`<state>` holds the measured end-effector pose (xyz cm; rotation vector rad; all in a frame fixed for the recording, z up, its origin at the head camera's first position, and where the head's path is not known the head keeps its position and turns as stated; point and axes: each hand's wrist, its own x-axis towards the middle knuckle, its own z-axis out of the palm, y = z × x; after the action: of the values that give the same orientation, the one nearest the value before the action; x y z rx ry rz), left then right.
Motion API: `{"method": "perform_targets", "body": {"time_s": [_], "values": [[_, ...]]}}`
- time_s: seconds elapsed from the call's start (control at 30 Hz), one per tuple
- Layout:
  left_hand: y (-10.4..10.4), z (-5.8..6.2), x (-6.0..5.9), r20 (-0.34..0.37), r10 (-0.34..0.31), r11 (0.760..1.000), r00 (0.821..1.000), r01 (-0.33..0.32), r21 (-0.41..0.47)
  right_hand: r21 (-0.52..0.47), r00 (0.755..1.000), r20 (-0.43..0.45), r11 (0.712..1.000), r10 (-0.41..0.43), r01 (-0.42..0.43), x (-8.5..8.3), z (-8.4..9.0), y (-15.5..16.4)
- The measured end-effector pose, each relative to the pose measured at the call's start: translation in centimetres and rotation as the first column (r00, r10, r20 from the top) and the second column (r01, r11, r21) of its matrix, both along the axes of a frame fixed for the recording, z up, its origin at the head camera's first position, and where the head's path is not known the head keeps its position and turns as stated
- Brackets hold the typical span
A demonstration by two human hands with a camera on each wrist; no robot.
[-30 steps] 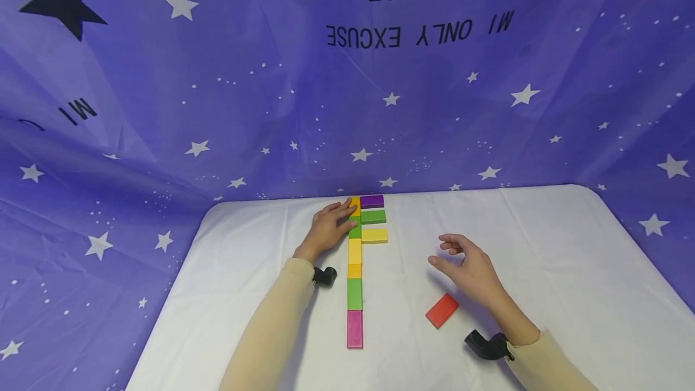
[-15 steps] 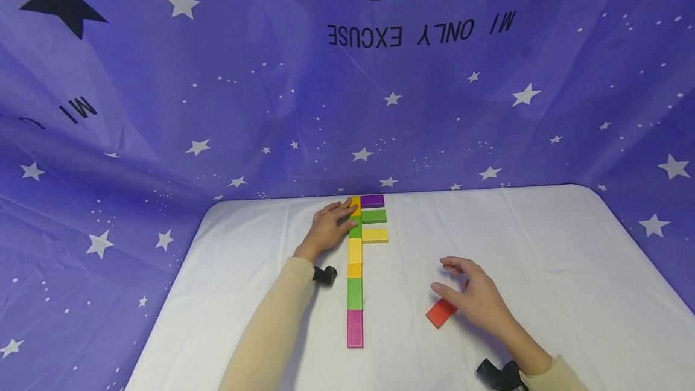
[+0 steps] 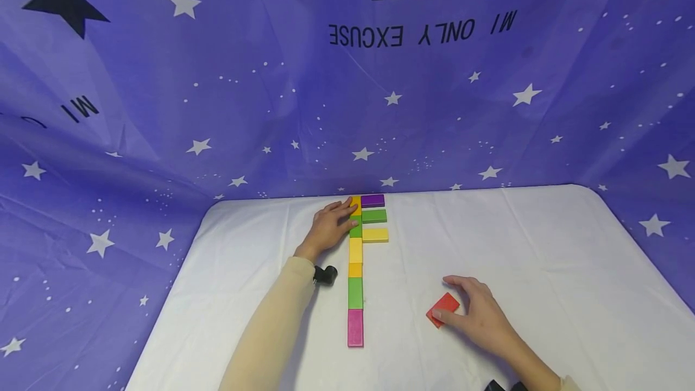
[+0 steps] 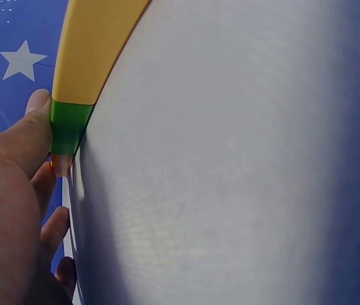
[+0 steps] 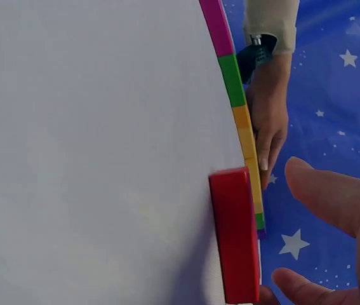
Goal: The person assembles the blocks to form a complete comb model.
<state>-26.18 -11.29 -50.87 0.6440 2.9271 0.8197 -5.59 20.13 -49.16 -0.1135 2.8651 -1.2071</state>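
A straight column of several coloured blocks runs down the white table, with a pink block (image 3: 355, 327) at its near end. My left hand (image 3: 326, 226) rests at the far end, its fingers on the orange block (image 3: 356, 204) and its thumb at the green block (image 4: 70, 127). To the right of the column, a red block (image 3: 448, 301) lies flat and slanted. My right hand (image 3: 483, 318) is spread around it; from the head the thumb overlaps the block. In the right wrist view, the thumb and a finger stand apart from the red block (image 5: 235, 235); whether a lower finger touches it is unclear.
Purple (image 3: 373, 201), green (image 3: 374, 216) and yellow (image 3: 375, 235) blocks stick out rightward from the column's far part, with gaps between them. The white table (image 3: 543, 246) meets a purple starry cloth (image 3: 434, 107) at the back and sides.
My right hand has come down and nearer to me, from beyond the red block to around it. The left hand and the blocks stay in place.
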Motion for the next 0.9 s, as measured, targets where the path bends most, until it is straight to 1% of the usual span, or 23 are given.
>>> {"method": "perform_targets", "body": {"time_s": [0.17,0.3,0.63,0.8,0.9], "values": [[-0.02,-0.11,-0.11,-0.018,-0.004,1.000,1.000,0.004,0.000,-0.003,1.000,0.022,1.000,-0.008,0.008,0.43,0.07,-0.31],[0.02,-0.07,-0.16,-0.010,-0.009,1.000,1.000,0.009,0.000,0.010,1.000,0.018,1.000,-0.022,0.022,0.68,-0.04,-0.58],[0.12,0.03,-0.17,-0.001,-0.010,1.000,1.000,0.010,0.001,0.106,0.999,-0.038,0.994,-0.011,0.015,0.80,-0.75,-0.89],[0.13,0.04,-0.01,-0.002,-0.008,1.000,1.000,0.008,-0.006,0.154,0.999,-0.046,0.988,0.002,0.005,0.98,-0.91,-0.95],[0.10,0.06,0.04,-0.010,-0.010,1.000,1.000,0.010,0.002,0.155,0.999,-0.045,0.988,-0.002,0.009,0.96,-0.88,-1.00]]}}
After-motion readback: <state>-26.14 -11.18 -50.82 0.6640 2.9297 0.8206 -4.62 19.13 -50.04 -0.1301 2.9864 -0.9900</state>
